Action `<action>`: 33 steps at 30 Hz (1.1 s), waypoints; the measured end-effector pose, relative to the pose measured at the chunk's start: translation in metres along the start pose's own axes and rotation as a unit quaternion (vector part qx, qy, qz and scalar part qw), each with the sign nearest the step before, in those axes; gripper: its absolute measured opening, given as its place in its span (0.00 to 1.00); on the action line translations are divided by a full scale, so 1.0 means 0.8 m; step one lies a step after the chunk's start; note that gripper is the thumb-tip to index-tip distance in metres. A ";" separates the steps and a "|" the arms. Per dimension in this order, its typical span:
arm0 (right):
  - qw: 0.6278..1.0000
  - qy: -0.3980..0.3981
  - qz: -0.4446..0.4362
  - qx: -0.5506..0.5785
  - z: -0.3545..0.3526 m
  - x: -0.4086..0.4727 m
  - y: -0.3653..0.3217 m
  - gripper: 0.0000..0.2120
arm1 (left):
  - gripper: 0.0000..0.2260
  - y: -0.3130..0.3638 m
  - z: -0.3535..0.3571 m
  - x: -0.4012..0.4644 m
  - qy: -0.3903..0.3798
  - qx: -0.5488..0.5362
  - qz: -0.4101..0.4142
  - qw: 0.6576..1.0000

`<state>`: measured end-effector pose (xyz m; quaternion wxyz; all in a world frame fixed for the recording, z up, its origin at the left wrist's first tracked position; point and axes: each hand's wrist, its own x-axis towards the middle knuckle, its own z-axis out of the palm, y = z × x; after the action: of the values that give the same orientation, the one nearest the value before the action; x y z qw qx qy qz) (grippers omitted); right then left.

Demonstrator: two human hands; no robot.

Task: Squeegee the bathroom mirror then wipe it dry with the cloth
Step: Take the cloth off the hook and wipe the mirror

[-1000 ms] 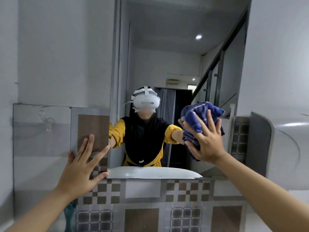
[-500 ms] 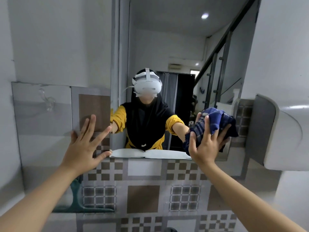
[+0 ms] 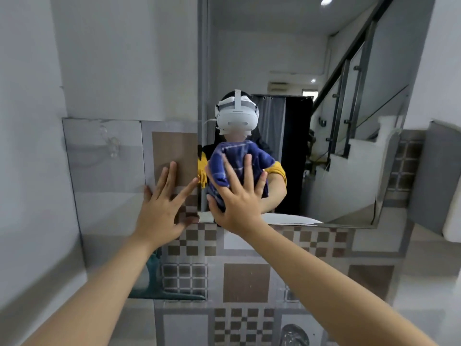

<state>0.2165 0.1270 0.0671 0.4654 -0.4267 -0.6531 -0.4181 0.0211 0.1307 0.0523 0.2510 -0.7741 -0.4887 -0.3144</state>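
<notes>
The bathroom mirror [image 3: 336, 71] fills the wall ahead and reflects a person in a white headset. My right hand [image 3: 239, 198] presses a bunched blue checked cloth [image 3: 234, 158] flat against the glass at the mirror's lower left part, just above its bottom edge. My left hand [image 3: 164, 203] lies flat with fingers spread on the tiled wall beside the mirror's left edge and holds nothing. A teal squeegee [image 3: 159, 283] shows partly behind my left forearm, low against the wall.
Patterned brown and grey tiles [image 3: 247, 280] cover the wall below the mirror. A clear wall hook [image 3: 111, 143] sits on the left tile panel. A grey and white fixture [image 3: 439, 181] juts out at the right. A metal tap [image 3: 294, 335] is at the bottom.
My right hand has slid the cloth leftward across the glass, from the mirror's right part to near its left edge. My left hand stays on the tiles. The view has tilted down.
</notes>
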 end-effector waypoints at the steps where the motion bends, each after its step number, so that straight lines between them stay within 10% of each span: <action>1: 1.000 -0.005 -0.031 -0.002 0.002 -0.004 -0.003 0.22 | 0.38 0.000 0.000 0.000 -0.001 -0.002 0.000 1.000; 18: 0.972 -0.080 -0.193 -0.107 -0.076 -0.088 0.229 0.26 | 0.39 -0.002 0.000 0.000 0.007 0.016 0.013 1.000; 33: 0.945 -0.059 0.321 0.030 -0.082 -0.143 0.205 0.34 | 0.38 0.002 0.000 0.002 0.013 0.008 0.014 1.000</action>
<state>0.4116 0.0926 -0.0044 0.5479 -0.6235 -0.5203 -0.2009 0.0233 0.1309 0.0529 0.2680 -0.7746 -0.4773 -0.3167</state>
